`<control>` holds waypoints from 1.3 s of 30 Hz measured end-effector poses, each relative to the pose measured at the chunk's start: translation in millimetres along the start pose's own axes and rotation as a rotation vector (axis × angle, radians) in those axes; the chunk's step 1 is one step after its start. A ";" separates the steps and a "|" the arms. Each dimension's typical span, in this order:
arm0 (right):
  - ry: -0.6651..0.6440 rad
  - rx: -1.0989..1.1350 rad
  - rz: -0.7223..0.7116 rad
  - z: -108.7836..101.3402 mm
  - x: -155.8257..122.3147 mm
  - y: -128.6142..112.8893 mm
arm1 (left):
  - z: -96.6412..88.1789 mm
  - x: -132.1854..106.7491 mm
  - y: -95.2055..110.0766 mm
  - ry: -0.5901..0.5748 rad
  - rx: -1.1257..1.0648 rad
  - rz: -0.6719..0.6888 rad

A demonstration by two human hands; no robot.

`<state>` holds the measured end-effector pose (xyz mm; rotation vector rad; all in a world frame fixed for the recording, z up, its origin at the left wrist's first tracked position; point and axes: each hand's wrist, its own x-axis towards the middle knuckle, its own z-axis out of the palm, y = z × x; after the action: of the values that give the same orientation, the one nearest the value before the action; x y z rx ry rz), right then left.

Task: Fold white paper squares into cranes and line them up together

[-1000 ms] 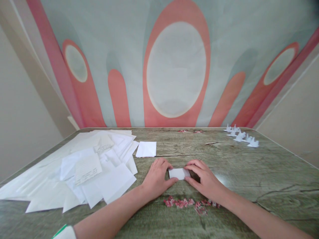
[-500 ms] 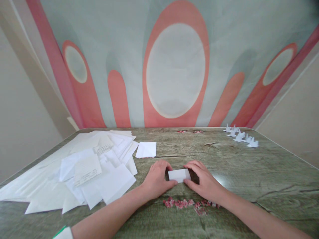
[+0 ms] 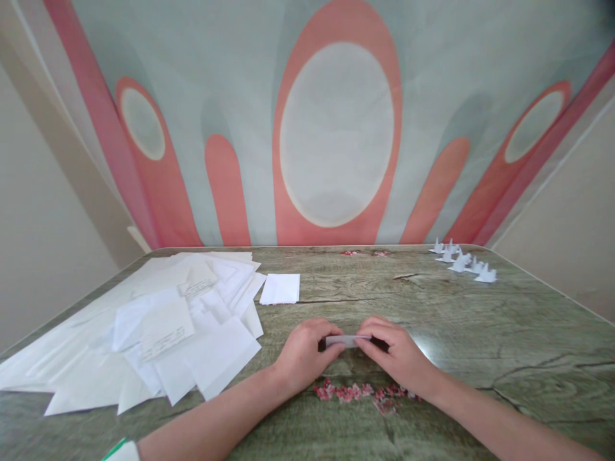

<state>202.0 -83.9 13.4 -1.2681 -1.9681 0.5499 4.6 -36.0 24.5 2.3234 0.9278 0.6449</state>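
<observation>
A small folded white paper (image 3: 346,340) lies low on the green wood-grain table (image 3: 480,320), seen almost edge-on as a thin strip. My left hand (image 3: 303,353) pinches its left end with curled fingers. My right hand (image 3: 394,353) presses on its right end, fingers closed over it. Both hands rest on the table near the front middle.
A spread of loose white sheets (image 3: 158,326) covers the left of the table, with one small white square sheet (image 3: 280,289) beside it. Several small folded white paper figures (image 3: 464,262) stand at the far right corner. A pink flower print (image 3: 365,391) marks the table near my wrists.
The paper, earlier a flat rectangle held between my hands, has been folded down into a thin strip. Both hands have closed in over it and shifted slightly nearer to me.
</observation>
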 end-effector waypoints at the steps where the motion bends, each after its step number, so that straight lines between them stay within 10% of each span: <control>1: 0.010 -0.010 -0.015 0.0 -0.5 -0.6 | 0.1 -0.4 -0.7 0.009 -0.011 0.022; 13: 0.299 -0.232 -0.410 -3.9 -7.4 10.5 | 4.0 -5.8 -12.4 0.344 0.025 0.361; 39: 0.370 -0.314 -0.407 -8.5 -6.9 14.9 | 2.5 -4.1 -12.9 0.204 -0.132 0.208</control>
<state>219.2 -84.0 6.5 -1.0123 -1.9590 -0.1896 -2.6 -32.0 13.5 2.2831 0.7104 1.0138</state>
